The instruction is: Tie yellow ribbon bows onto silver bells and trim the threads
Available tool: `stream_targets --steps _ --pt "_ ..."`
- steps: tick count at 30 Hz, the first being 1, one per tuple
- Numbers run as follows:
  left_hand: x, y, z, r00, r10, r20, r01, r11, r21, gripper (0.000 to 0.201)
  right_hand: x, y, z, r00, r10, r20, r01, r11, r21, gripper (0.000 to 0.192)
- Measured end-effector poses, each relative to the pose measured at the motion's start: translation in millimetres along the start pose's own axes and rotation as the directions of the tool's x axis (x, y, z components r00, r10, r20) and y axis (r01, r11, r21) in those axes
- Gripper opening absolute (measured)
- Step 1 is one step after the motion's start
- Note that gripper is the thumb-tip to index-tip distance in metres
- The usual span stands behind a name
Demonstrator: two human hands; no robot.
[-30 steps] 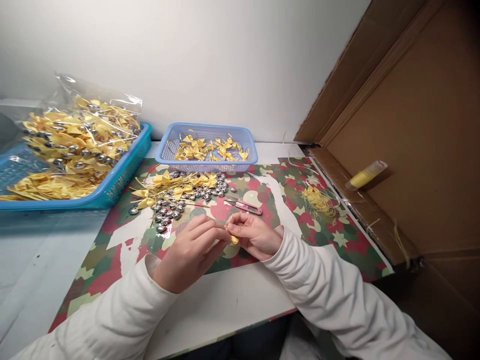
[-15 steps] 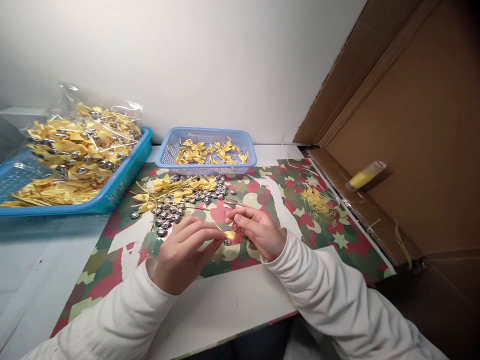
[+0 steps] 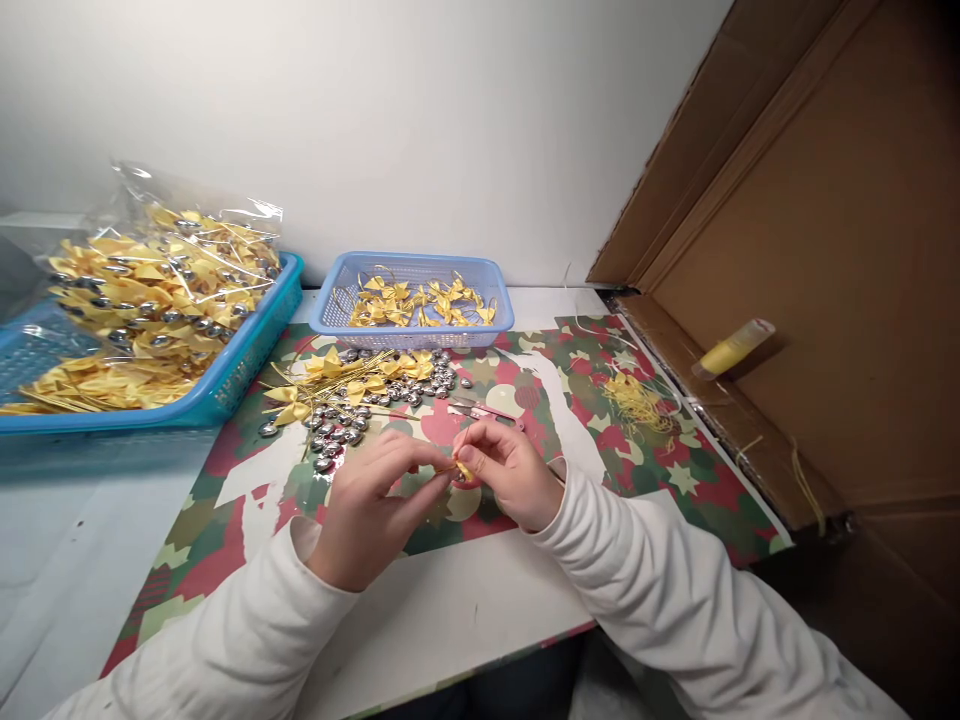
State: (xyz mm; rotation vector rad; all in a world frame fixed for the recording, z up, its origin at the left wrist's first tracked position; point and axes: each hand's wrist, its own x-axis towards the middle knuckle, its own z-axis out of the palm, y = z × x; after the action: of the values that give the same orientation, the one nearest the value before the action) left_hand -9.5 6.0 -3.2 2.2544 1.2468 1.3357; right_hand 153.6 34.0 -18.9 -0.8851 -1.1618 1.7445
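Just above the mat, my left hand point(image 3: 379, 505) and my right hand point(image 3: 514, 475) meet fingertip to fingertip. Between them is a small yellow ribbon bow point(image 3: 463, 470) with a silver bead under it, mostly covered by the fingers. Thumb and forefinger of my left hand pinch it from the left. My right hand pinches at its right side, and a thin cord shows near those fingertips. Small scissors point(image 3: 487, 413) with pink handles lie behind my right hand. Silver beads point(image 3: 337, 435) and yellow bows with gold cords point(image 3: 360, 380) lie beyond my left hand.
A blue basket point(image 3: 412, 340) of yellow bows stands at the back. At left, a larger blue basket point(image 3: 259, 345) holds bagged bows point(image 3: 165, 280). Cut yellow threads point(image 3: 637, 405) lie at right, beside a cardboard wall point(image 3: 810, 250) carrying a yellow tube point(image 3: 733, 350).
My right hand has moved slightly left and down and closed in on the bow. The bow is now largely covered, and more of the scissors shows.
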Motion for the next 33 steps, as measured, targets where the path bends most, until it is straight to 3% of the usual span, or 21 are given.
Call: stream_targets --steps 6,9,11,16,19,22,24,27,30,33 --pt "1.4 4.8 -0.8 0.983 0.134 0.126 -0.131 0.991 -0.036 0.015 3.6 -2.9 -1.9 0.996 -0.007 -0.093 0.018 0.992 0.122 0.042" --pt "1.5 1.9 -2.5 0.991 0.12 0.051 -0.121 0.993 0.015 0.012 5.9 -11.1 -7.6 0.994 -0.024 -0.109 0.039 0.989 0.142 0.04" --pt "1.2 -1.5 -3.3 0.992 0.1 0.072 -0.101 0.995 0.021 0.01 7.0 -17.7 -11.7 0.989 -0.052 -0.136 0.074 0.984 0.162 0.04" --pt "0.8 -6.8 -1.2 0.969 -0.1 0.224 0.109 0.994 -0.027 0.008 11.6 -22.5 -19.0 0.982 -0.097 -0.164 0.122 0.981 0.149 0.037" --pt "1.7 -5.2 1.2 0.909 -0.245 0.337 0.297 0.948 -0.112 0.012 16.3 -17.8 -20.1 0.987 -0.075 -0.142 0.098 0.981 0.165 0.04" --pt "3.6 -1.3 2.6 0.83 -0.382 0.407 0.495 0.841 -0.219 0.021 17.9 -14.4 -19.3 0.99 -0.061 -0.129 0.084 0.981 0.176 0.043" --pt "5.2 1.2 2.6 0.76 -0.466 0.453 0.625 0.714 -0.314 0.027 14.5 -14.1 -18.1 0.988 -0.103 -0.113 0.115 0.988 0.102 0.04" --pt "7.5 3.4 1.6 0.679 -0.548 0.488 0.734 0.521 -0.436 0.03 2.5 -16.0 -15.6 0.958 -0.279 -0.061 0.265 0.948 -0.179 0.036" --pt "9.3 4.7 1.3 0.661 -0.582 0.473 0.745 0.438 -0.502 0.026 -9.8 -17.9 -13.1 0.894 -0.439 0.088 0.421 0.759 -0.496 0.037" --pt "9.5 5.9 3.3 0.637 -0.618 0.46 0.758 0.394 -0.52 0.025 -12.8 -16.3 -11.0 0.832 -0.51 0.217 0.517 0.572 -0.637 0.031"
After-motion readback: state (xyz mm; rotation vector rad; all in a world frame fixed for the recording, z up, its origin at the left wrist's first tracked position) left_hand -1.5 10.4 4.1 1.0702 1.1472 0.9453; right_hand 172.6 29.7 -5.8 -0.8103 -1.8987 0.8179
